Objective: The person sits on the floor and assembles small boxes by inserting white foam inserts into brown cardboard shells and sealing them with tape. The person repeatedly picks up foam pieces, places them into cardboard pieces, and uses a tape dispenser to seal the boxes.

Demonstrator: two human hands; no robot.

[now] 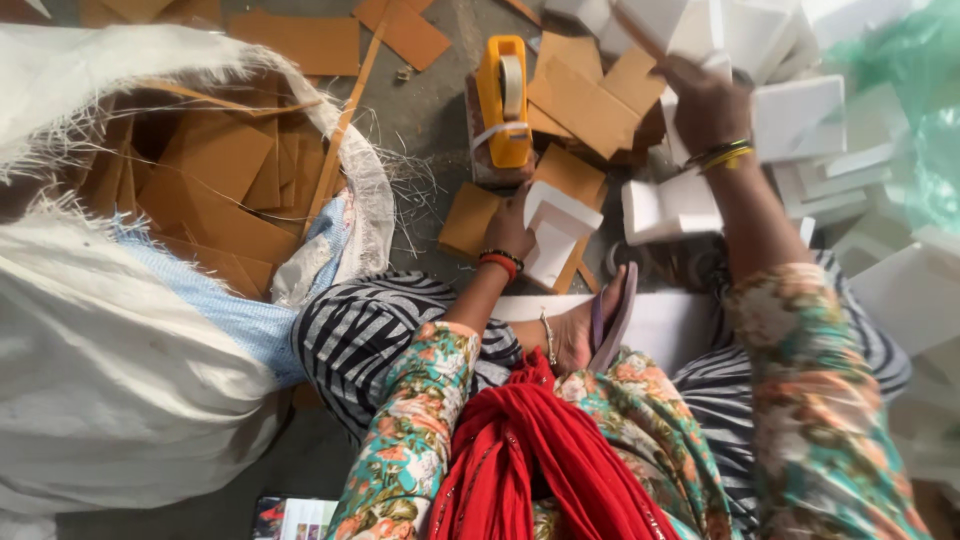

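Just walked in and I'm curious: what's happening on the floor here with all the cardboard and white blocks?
A person sits on the floor, seen from above. Their left hand rests on a white foam corner piece lying on brown cardboard squares. Their right hand reaches into a pile of white foam pieces. A yellow tape dispenser stands on the floor between the cardboard pieces. At the left, a large white woven sack lies open, full of brown cardboard offcuts.

Bare floor [430, 110] between sack [120, 380] and tape dispenser [503, 100]
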